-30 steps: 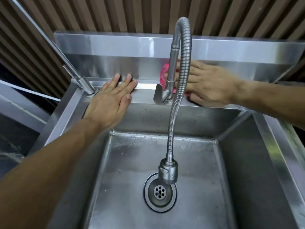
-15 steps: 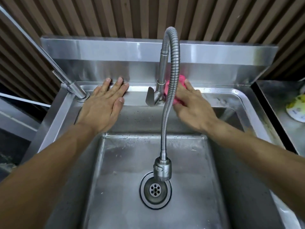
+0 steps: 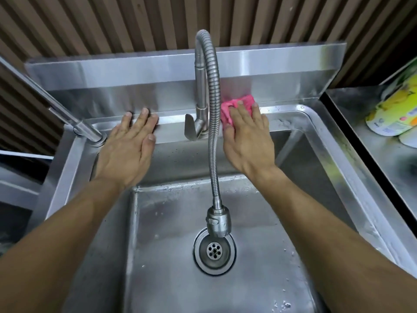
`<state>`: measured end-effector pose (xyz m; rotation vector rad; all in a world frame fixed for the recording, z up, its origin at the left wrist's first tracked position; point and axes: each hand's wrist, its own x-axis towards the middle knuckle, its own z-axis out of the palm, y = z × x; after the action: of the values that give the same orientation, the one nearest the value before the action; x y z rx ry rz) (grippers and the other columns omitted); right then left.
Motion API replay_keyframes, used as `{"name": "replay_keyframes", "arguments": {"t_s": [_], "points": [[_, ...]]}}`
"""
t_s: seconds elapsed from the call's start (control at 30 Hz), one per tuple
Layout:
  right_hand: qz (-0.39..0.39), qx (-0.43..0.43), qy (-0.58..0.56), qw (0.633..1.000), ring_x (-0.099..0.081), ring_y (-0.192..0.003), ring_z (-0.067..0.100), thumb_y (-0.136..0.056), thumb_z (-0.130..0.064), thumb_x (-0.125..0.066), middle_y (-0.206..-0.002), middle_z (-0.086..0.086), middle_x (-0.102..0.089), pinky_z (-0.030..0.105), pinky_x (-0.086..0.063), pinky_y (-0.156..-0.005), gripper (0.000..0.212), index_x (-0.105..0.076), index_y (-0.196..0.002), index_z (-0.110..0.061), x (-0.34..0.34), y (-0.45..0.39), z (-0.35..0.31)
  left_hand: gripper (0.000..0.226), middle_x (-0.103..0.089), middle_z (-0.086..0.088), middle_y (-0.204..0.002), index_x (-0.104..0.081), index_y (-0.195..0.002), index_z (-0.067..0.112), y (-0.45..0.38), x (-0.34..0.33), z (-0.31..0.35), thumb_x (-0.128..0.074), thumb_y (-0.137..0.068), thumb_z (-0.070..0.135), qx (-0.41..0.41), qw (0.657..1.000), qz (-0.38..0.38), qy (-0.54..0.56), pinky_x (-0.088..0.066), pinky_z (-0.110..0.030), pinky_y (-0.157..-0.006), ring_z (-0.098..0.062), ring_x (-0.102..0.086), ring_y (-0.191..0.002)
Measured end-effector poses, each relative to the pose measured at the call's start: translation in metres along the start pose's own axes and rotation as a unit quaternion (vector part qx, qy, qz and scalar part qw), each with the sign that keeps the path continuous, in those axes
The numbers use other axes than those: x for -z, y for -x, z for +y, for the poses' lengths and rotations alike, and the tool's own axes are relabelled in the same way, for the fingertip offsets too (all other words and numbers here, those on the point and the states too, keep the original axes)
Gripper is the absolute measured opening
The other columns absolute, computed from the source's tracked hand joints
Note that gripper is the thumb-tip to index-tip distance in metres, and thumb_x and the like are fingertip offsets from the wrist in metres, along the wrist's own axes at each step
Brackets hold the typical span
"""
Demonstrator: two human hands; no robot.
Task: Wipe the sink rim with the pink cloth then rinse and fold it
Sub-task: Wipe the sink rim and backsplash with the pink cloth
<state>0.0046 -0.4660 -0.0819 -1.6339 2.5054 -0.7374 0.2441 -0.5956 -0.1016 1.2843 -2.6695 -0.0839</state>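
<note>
Pink cloth [image 3: 237, 107] lies bunched on the back rim of the sink [image 3: 291, 109], just to the right of the faucet [image 3: 207, 91] base and against the foot of the steel backsplash [image 3: 135, 71]. The right hand [image 3: 247, 141] presses down on it with straight, spread fingers, covering most of the cloth. On the other side of the faucet the left hand [image 3: 129, 150] rests flat on the same rim, fingers straight and holding nothing. From the faucet base a flexible hose arches up and hangs down, its spray head just above the drain [image 3: 214, 250]. Well to the right of the faucet, a yellow-green printed package [image 3: 392, 114] lies on the table [image 3: 383, 159].
</note>
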Motion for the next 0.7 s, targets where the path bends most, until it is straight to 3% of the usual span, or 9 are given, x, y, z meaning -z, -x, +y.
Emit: {"name": "replay_keyframes", "arguments": {"t_s": [0.13, 0.27, 0.37, 0.43, 0.5, 0.57, 0.7], "points": [[-0.064, 0.108, 0.01, 0.992, -0.002, -0.161, 0.021, -0.111, -0.043, -0.018, -0.171, -0.005, -0.022, 0.045, -0.012, -0.13, 0.054, -0.032, -0.161, -0.025, -0.004, -0.003, -0.011, 0.057, -0.014, 0.01, -0.169, -0.016, -0.163, 0.035, -0.001, -0.002, 0.004, -0.008, -0.107, 0.045, 0.006, 1.0, 0.014, 0.0, -0.014, -0.045, -0.127, -0.027, -0.011, -0.158], [-0.077, 0.144, 0.088, 0.983, -0.002, -0.161, 0.026, -0.111, -0.044, -0.012, -0.173, 0.001, -0.017, 0.046, -0.007, -0.131, 0.059, -0.02, -0.165, -0.023, 0.003, -0.005, 0.012, 0.059, -0.011, 0.007, -0.17, -0.014, -0.164, 0.031, 0.0, 0.001, 0.006, -0.008, -0.106, 0.044, 0.004, 1.0, -0.002, -0.003, -0.011, -0.045, -0.128, -0.026, -0.006, -0.159], [-0.06, 0.105, 0.119, 0.986, 0.005, -0.161, 0.029, -0.111, -0.036, -0.02, -0.174, 0.005, -0.007, 0.045, 0.0, -0.131, 0.059, -0.009, -0.166, -0.018, -0.002, -0.003, -0.004, 0.06, -0.014, 0.002, -0.169, -0.018, -0.164, 0.024, -0.009, 0.005, 0.011, -0.015, -0.106, 0.04, -0.119, 0.992, -0.013, -0.042, -0.008, -0.042, -0.129, -0.023, -0.007, -0.158], [-0.046, 0.077, 0.11, 0.99, 0.005, -0.161, 0.029, -0.108, -0.034, -0.02, -0.174, 0.006, -0.005, 0.045, 0.001, -0.131, 0.062, -0.006, -0.166, -0.018, -0.009, -0.001, -0.016, 0.06, -0.008, 0.005, -0.168, -0.009, -0.163, 0.024, -0.02, 0.004, 0.013, -0.015, -0.106, 0.04, -0.183, 0.981, -0.025, -0.052, -0.005, -0.039, -0.128, -0.019, -0.003, -0.158], [-0.04, 0.094, 0.105, 0.989, 0.002, -0.161, 0.026, -0.11, -0.036, -0.02, -0.174, 0.004, -0.008, 0.043, -0.001, -0.131, 0.059, -0.009, -0.166, -0.02, -0.008, 0.001, -0.008, 0.059, -0.003, 0.005, -0.169, 0.0, -0.161, 0.025, -0.027, 0.002, 0.014, -0.011, -0.107, 0.044, -0.185, 0.981, -0.043, -0.044, -0.004, -0.039, -0.129, -0.017, 0.001, -0.158], [-0.023, 0.095, 0.109, 0.989, -0.004, -0.161, 0.025, -0.112, -0.041, -0.02, -0.173, 0.0, -0.017, 0.042, -0.005, -0.131, 0.056, -0.019, -0.165, -0.025, -0.002, -0.001, 0.013, 0.061, -0.006, 0.004, -0.17, -0.004, -0.163, 0.023, -0.027, -0.002, 0.013, -0.01, -0.107, 0.047, -0.177, 0.982, -0.042, -0.041, -0.005, -0.039, -0.129, -0.017, -0.001, -0.158], [0.028, -0.017, 0.096, 0.995, -0.005, -0.161, 0.03, -0.112, -0.036, -0.027, -0.171, 0.005, -0.023, 0.045, -0.001, -0.13, 0.055, -0.027, -0.163, -0.016, -0.01, 0.0, 0.002, 0.062, -0.011, 0.003, -0.17, -0.015, -0.164, 0.02, -0.024, -0.005, 0.018, -0.011, -0.108, 0.046, -0.16, 0.986, -0.023, -0.042, -0.007, -0.039, -0.129, -0.02, -0.008, -0.159]]}}
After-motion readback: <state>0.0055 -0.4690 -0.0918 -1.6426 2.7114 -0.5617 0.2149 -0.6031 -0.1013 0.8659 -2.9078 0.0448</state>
